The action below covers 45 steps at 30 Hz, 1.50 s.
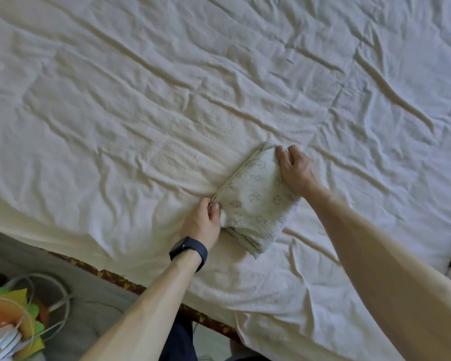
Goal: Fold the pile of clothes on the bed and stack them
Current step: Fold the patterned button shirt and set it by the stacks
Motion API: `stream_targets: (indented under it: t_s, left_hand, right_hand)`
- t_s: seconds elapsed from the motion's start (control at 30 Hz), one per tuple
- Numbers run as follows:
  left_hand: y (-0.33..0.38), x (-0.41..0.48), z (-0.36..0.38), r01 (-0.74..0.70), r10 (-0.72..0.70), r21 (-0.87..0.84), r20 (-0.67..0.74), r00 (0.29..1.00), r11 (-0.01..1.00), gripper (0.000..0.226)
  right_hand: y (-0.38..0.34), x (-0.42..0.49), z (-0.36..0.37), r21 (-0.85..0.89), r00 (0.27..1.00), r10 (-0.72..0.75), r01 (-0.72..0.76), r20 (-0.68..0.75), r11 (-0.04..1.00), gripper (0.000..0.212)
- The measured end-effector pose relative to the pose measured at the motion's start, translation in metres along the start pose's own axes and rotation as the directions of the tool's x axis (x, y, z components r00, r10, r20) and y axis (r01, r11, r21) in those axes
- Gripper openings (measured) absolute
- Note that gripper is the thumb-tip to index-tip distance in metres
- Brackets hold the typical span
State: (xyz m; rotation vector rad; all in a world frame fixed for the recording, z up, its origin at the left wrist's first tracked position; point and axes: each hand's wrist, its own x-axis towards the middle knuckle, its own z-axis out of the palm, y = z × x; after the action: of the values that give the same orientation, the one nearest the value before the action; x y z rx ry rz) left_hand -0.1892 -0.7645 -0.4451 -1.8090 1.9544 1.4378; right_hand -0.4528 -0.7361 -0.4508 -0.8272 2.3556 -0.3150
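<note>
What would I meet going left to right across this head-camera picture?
burger-shaped toy → left hand → folded cloth → right hand

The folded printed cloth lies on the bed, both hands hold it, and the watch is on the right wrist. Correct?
No: the head view shows the watch on the left wrist. The folded printed cloth lies on the bed, held by left hand and right hand.
</note>
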Motion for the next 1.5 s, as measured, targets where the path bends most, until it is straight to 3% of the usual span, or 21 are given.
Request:
stream_targets:
  t_s: [0.1, 0.13, 0.2, 0.27, 0.33, 0.4, 0.43, 0.53, 0.6, 0.7, 0.9, 1.0, 1.1, 1.17, 1.23, 1.3, 1.4, 1.5]
  left_hand:
    - [0.010, -0.009, 0.001, 0.036, -0.042, -0.062, -0.095, 0.995, 0.997, 0.032]
    - [0.013, -0.015, 0.003, -0.002, 0.001, -0.004, -0.193, 0.981, 1.000, 0.041]
    - [0.026, -0.030, 0.009, -0.173, 0.232, 0.187, -0.369, 0.900, 0.967, 0.053]
    - [0.043, -0.037, 0.020, -0.380, 0.504, 0.386, -0.301, 0.809, 0.840, 0.058]
    - [0.051, -0.038, 0.042, -0.480, 0.621, 0.554, -0.088, 0.779, 0.680, 0.064]
    - [0.050, -0.033, 0.061, -0.477, 0.598, 0.631, 0.027, 0.801, 0.611, 0.070]
    - [0.046, -0.029, 0.067, -0.469, 0.585, 0.651, 0.046, 0.810, 0.598, 0.073]
    - [0.027, -0.005, 0.074, -0.471, 0.607, 0.712, 0.079, 0.791, 0.521, 0.073]
    - [0.011, 0.012, 0.072, -0.494, 0.627, 0.718, 0.104, 0.772, 0.490, 0.073]
    - [-0.009, 0.023, 0.074, -0.492, 0.607, 0.694, 0.099, 0.789, 0.526, 0.072]
    - [-0.018, 0.004, 0.073, -0.298, 0.425, 0.693, -0.013, 0.905, 0.656, 0.080]
    - [-0.010, -0.021, 0.066, -0.065, 0.165, 0.533, -0.143, 0.976, 0.843, 0.088]
    - [0.015, -0.052, 0.063, 0.195, -0.165, 0.074, -0.299, 0.940, 0.978, 0.091]
    - [0.035, -0.059, 0.057, 0.365, -0.462, -0.358, -0.237, 0.855, 0.860, 0.078]
    - [0.045, -0.052, 0.051, 0.512, -0.641, -0.593, -0.010, 0.767, 0.622, 0.059]
    - [0.046, -0.041, 0.047, 0.580, -0.660, -0.620, 0.129, 0.740, 0.529, 0.052]
    - [0.040, -0.032, 0.046, 0.591, -0.680, -0.674, 0.177, 0.711, 0.443, 0.068]
    - [0.026, -0.026, 0.047, 0.567, -0.585, -0.738, 0.292, 0.757, 0.366, 0.070]
  right_hand:
    - [0.002, 0.000, 0.000, -0.002, 1.000, 0.001, -0.001, -0.016, 1.000, 0.047]
    - [0.000, 0.000, -0.001, -0.019, 1.000, 0.002, -0.002, -0.017, 1.000, 0.048]
    - [-0.007, -0.005, -0.003, -0.085, 0.995, -0.012, 0.004, -0.095, 0.996, 0.049]
    - [-0.012, -0.016, -0.004, -0.176, 0.952, -0.139, 0.092, -0.273, 0.980, 0.049]
    - [-0.016, -0.032, 0.000, -0.276, 0.849, -0.383, 0.294, -0.363, 0.915, 0.046]
    - [-0.012, -0.038, 0.008, -0.351, 0.784, -0.571, 0.478, -0.243, 0.805, 0.046]
    - [-0.008, -0.036, 0.011, -0.366, 0.791, -0.597, 0.521, -0.132, 0.771, 0.047]
    - [0.007, -0.013, 0.014, -0.356, 0.885, -0.445, 0.463, 0.138, 0.811, 0.054]
    - [0.018, 0.002, 0.019, -0.317, 0.915, -0.380, 0.404, 0.139, 0.858, 0.057]
    - [0.025, 0.010, 0.033, -0.295, 0.922, -0.383, 0.383, 0.060, 0.876, 0.055]
    - [0.029, 0.013, 0.040, -0.252, 0.937, -0.349, 0.343, 0.022, 0.905, 0.062]
    - [0.022, 0.010, 0.035, -0.289, 0.951, -0.309, 0.301, 0.018, 0.909, 0.065]
    - [0.009, -0.001, 0.023, -0.277, 0.986, -0.168, 0.160, -0.005, 0.947, 0.069]
    - [0.003, -0.010, 0.010, -0.169, 0.995, -0.082, 0.091, 0.059, 0.981, 0.068]
    - [-0.001, -0.012, -0.005, -0.056, 0.983, 0.003, 0.007, 0.186, 0.998, 0.066]
    - [-0.003, -0.008, -0.023, 0.050, 0.938, 0.069, -0.091, 0.339, 0.995, 0.067]
    - [0.003, -0.001, -0.043, 0.173, 0.845, 0.104, -0.226, 0.525, 0.959, 0.071]
    - [0.021, -0.004, -0.049, 0.290, 0.801, 0.068, -0.292, 0.595, 0.912, 0.049]
